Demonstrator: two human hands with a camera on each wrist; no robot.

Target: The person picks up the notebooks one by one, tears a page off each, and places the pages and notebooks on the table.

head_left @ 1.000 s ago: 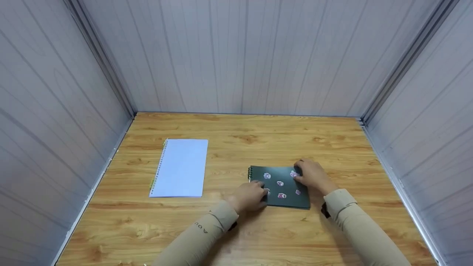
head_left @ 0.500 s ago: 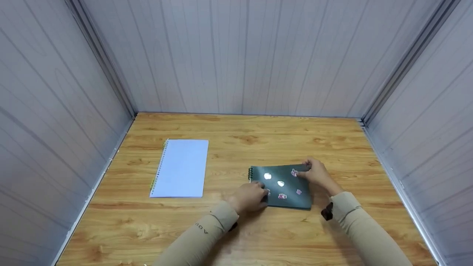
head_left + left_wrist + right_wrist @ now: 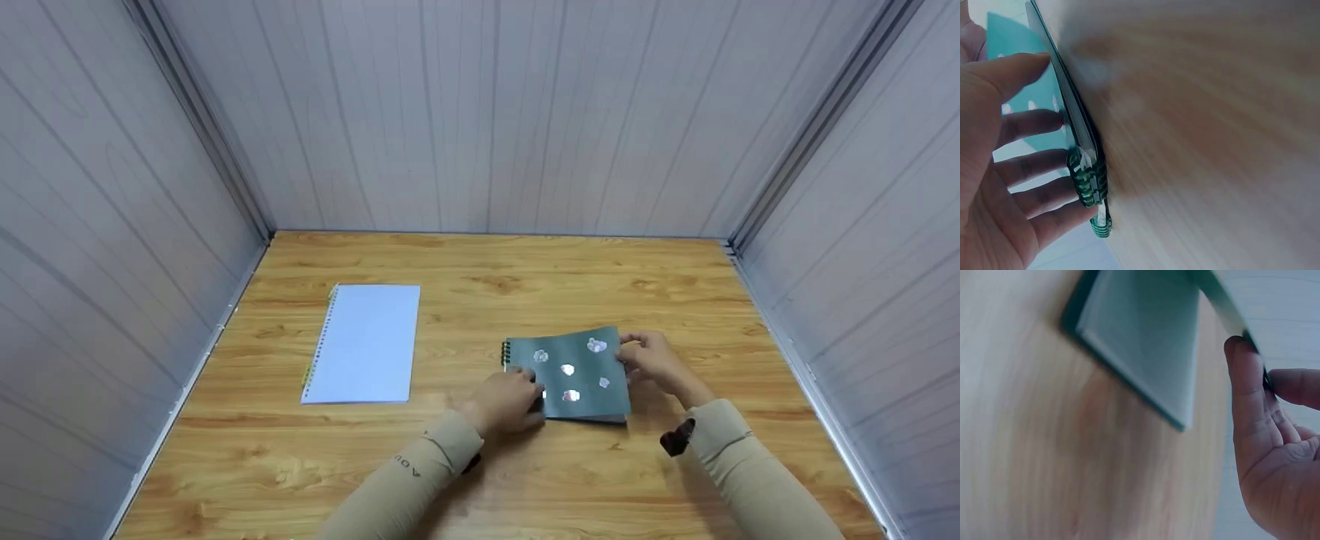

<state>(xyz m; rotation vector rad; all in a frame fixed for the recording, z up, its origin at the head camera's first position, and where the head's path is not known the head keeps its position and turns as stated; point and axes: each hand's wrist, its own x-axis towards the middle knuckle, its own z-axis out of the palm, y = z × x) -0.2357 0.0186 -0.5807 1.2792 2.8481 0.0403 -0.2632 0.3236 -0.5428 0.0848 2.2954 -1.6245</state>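
Note:
A small spiral notebook (image 3: 581, 409) with a dark green cover (image 3: 585, 371) dotted with stickers lies right of the table's middle. The cover is lifted along its right side, baring the pages (image 3: 1145, 343) in the right wrist view. My right hand (image 3: 656, 364) pinches that raised edge between thumb and fingers. At the binding side, my left hand (image 3: 506, 401) rests on the notebook. In the left wrist view its fingers (image 3: 1033, 124) are spread and extended, fingertips at the cover and close to the green coil (image 3: 1088, 177).
Left of the green notebook lies a larger ring-bound notebook (image 3: 364, 345) showing a white page, its coil along the left edge. Pale panel walls (image 3: 487, 120) enclose the wooden table (image 3: 487, 285) at the back and both sides.
My right hand has gone from lying on the cover's upper right corner to pinching its right edge, which has risen off the pages. My left hand has stayed in place.

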